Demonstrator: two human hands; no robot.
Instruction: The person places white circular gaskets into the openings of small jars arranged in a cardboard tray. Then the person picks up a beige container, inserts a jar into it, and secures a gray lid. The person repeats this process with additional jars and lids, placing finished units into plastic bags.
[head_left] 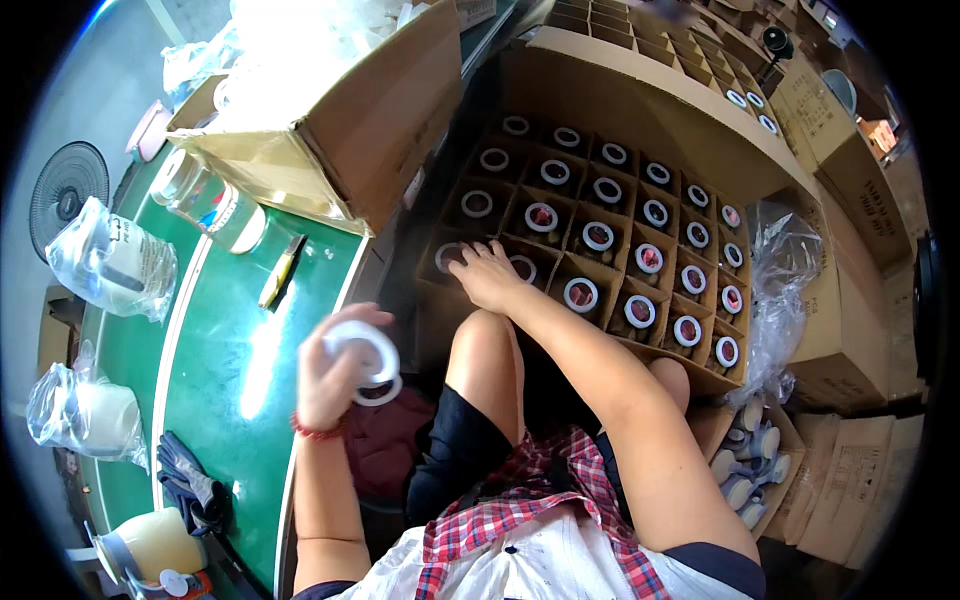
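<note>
My left hand [330,375], smeared by motion, is closed on a white ring-shaped lid [388,352] beside the table edge. A second white rim [380,394] shows just under that lid. My right hand [488,280] reaches into a divided cardboard carton [660,110], its fingers stretched out and apart. Its fingertips touch or hover at a white-rimmed round lid [441,259] in the carton's near-left corner; which of the two I cannot tell. Several jars with white-rimmed lids [640,311] stand in the carton's compartments, some showing red through the top.
On the green table [215,370] lie a yellow-handled cutter [281,275], dark gloves [190,480] and a clear jar [215,205]. An open box [385,125] holds plastic-wrapped items. To the right are clear plastic [785,290], a box of white-topped parts [745,455] and cartons [850,330].
</note>
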